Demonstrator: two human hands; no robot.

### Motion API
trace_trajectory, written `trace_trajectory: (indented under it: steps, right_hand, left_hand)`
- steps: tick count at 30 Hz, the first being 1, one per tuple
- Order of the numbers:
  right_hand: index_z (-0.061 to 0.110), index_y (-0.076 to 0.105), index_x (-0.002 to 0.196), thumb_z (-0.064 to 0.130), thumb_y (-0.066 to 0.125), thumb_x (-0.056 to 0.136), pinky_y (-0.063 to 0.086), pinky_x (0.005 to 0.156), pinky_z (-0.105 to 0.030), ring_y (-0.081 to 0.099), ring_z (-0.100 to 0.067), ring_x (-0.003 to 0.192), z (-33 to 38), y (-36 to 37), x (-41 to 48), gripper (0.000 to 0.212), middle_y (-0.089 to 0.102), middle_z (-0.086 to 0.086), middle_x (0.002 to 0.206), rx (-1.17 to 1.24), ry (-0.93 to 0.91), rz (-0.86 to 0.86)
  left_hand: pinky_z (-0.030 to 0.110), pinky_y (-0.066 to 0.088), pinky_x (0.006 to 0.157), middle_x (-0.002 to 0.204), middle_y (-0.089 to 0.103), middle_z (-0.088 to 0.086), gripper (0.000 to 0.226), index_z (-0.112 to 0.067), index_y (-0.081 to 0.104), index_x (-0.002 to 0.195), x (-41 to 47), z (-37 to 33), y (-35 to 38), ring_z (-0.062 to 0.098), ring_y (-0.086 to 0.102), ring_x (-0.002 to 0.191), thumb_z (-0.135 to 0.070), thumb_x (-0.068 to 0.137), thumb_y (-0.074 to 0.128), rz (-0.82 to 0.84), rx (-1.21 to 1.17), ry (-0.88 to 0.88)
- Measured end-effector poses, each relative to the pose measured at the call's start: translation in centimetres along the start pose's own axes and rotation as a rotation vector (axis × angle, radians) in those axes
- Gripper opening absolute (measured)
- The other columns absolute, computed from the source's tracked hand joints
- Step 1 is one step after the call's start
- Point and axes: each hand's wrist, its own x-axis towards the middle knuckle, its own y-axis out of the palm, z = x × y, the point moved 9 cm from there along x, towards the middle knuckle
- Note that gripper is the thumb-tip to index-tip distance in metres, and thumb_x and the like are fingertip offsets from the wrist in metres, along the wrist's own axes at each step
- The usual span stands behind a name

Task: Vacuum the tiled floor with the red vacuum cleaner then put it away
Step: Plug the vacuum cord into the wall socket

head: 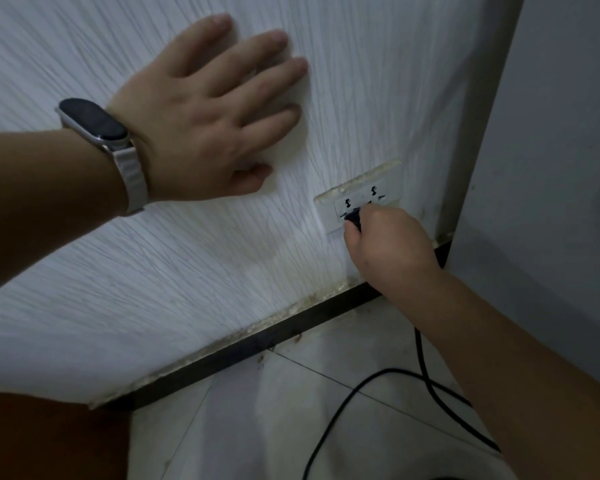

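I see a white wall (153, 271) with a fine streaked texture. A dark skirting strip (291, 329) runs along its base. Below it lies the pale tiled floor (257, 410). A white socket plate (326, 213) sits low on the wall, near a plain grey panel (551, 168). Lighting is dim.

Dim, bluish indoor light, source cannot be told. Low contrast, a bit grainy. Soft shadow on textured wall (222, 258) under left grip (201, 119). Very dark in bottom-left corner. Slight motion blur on left grip and round socket (361, 199). Wide-angle bending along skirting (243, 344) and towards frame edges. Floor tiles (291, 410) dull grey, softly shaded.
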Motion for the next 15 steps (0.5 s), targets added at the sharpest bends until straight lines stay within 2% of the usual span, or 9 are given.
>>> trace_trajectory:
  steps: [3,7,10,15]
  right_hand:
    - [0.014,0.045,0.083,0.032,0.040,0.103,0.023,0.050,-0.031,0.041,-0.016,0.060,-0.1,0.3,-0.2,0.028,0.033,0.006,0.061,0.001,-0.015,-0.003]
    - [0.014,0.045,0.082,0.029,0.039,0.104,0.025,0.053,-0.030,0.038,-0.011,0.056,0.1,1.0,0.7,0.027,0.037,0.007,0.064,0.062,0.024,0.006]
    - [0.012,0.047,0.084,0.030,0.041,0.103,0.029,0.057,-0.029,0.044,-0.015,0.062,0.0,1.1,0.8,0.027,0.039,0.006,0.065,0.103,0.002,-0.048]
    - [0.013,0.045,0.083,0.031,0.046,0.101,0.034,0.056,-0.029,0.047,-0.017,0.062,-0.4,0.9,0.7,0.026,0.043,0.004,0.064,0.164,-0.017,-0.074]
  left_hand:
    - [0.056,0.016,0.112,0.153,0.030,0.016,0.054,-0.010,0.045,0.135,0.0,0.0,-0.1,0.036,0.023,0.142,-0.046,0.094,0.042,0.003,0.006,0.005]
    - [0.056,0.016,0.112,0.153,0.029,0.016,0.056,-0.009,0.045,0.135,0.0,0.1,-0.1,0.037,0.023,0.142,-0.047,0.095,0.041,0.000,0.006,0.005]
    - [0.055,0.017,0.111,0.153,0.030,0.016,0.055,-0.009,0.045,0.135,-0.1,0.0,0.0,0.037,0.023,0.142,-0.047,0.095,0.041,-0.007,0.011,0.007]
    - [0.055,0.016,0.112,0.153,0.029,0.015,0.055,-0.010,0.046,0.134,-0.1,0.0,0.1,0.036,0.022,0.142,-0.048,0.094,0.042,0.004,0.005,0.005]
